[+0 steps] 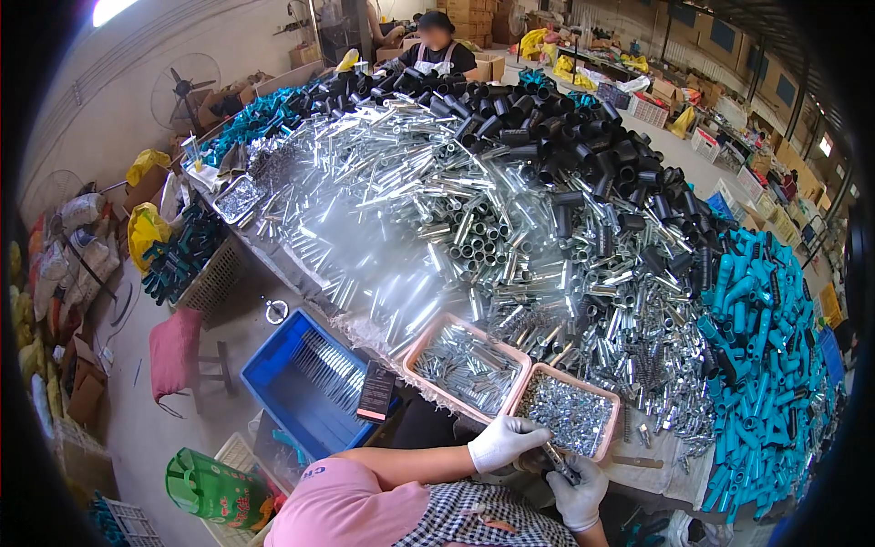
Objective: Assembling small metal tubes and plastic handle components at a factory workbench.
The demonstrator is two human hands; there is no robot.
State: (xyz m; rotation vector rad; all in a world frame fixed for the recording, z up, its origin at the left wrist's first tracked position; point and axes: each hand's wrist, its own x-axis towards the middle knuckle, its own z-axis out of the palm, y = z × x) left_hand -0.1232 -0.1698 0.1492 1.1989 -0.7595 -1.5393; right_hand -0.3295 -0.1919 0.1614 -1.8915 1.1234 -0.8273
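Observation:
My left hand (503,444), in a white glove, is closed with its fingertips at one end of a short, shiny metal tube-like part (558,463). Lower and to the right, my right hand (580,492), also gloved in white, grips the same part from the other end. Its exact kind is too small to make out. Just beyond the hands stands a pink-rimmed tray (616,428) full of small metal pieces. Beside it, another pink tray (412,357) holds slim metal rods or pins.
A large heap of metal tubes (392,201) covers the table, with black sleeves (583,137) behind and teal handles (756,301) at right. A blue bin (283,365) with rows of metal parts, a dark box (375,392) and a red-covered stool (175,351) are left. Another person (436,50) sits across.

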